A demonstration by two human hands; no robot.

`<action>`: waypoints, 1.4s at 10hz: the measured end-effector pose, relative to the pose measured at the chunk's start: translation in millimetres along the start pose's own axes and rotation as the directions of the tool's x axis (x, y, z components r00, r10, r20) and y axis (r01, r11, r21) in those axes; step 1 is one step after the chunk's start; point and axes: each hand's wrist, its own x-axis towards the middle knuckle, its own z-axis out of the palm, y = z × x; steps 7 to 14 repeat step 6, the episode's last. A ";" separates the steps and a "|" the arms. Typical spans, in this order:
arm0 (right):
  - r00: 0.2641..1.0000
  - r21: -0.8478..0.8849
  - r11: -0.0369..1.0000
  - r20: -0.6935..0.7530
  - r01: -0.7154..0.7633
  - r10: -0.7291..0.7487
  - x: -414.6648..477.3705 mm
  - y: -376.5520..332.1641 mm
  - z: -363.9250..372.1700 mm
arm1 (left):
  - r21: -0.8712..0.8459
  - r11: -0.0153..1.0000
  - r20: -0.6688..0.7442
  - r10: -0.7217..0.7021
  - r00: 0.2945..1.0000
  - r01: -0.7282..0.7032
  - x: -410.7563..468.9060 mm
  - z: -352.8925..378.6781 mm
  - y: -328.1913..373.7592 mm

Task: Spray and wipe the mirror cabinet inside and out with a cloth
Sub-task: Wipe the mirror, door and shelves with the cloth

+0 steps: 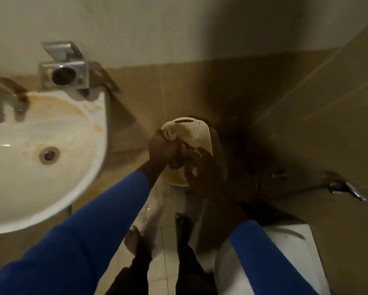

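Observation:
My left hand (160, 150) is closed in a fist around a cloth (172, 134), whose pale end sticks out above the knuckles. My right hand (202, 169) lies in shadow just to the right and grips the darker, bunched part of the same cloth. Both hands are held together over a cream plastic bucket (200, 129) that stands on the floor against the wall. Both arms wear blue sleeves. No mirror cabinet or spray bottle shows in this view.
A stained white washbasin (76, 188) with a metal tap (2, 101) fills the left. A chrome holder (63, 73) is fixed to the wall above it. A white toilet (285, 241) is at the lower right, with a metal wall fitting (345, 186) beyond. My bare feet stand on wet floor tiles (157, 271).

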 end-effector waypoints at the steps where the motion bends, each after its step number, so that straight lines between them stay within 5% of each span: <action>1: 0.996 -0.106 0.992 0.062 0.072 -0.065 8.6 28.1 33.1 | 0.019 0.995 -0.069 0.094 0.993 -0.093 25.3 29.3 -9.1; 2: 0.989 -0.269 0.961 0.141 0.071 -0.034 14.0 59.4 65.2 | 0.128 0.976 -0.031 0.184 0.982 -0.179 54.6 56.5 -36.2; 3: 0.983 -0.362 0.929 0.182 0.077 -0.010 14.0 77.6 79.1 | 0.343 0.888 0.262 0.222 0.939 -0.306 82.5 82.6 -73.9; 4: 0.983 -0.420 0.900 0.176 0.114 -0.042 16.4 82.9 81.9 | 0.488 0.764 0.541 0.116 0.833 -0.423 82.3 79.4 -88.8; 5: 0.983 -0.465 0.877 0.180 0.119 -0.037 15.8 80.8 77.4 | 0.480 0.751 0.567 0.127 0.814 -0.452 45.5 54.1 -72.0; 6: 0.992 -0.443 0.891 0.114 0.101 -0.056 16.6 67.8 68.1 | 0.420 0.787 0.398 0.287 0.871 -0.452 7.0 13.0 -61.4; 14: 0.992 -0.443 0.891 0.114 0.101 -0.056 16.6 67.8 68.1 | 0.420 0.787 0.398 0.287 0.871 -0.452 7.0 13.0 -61.4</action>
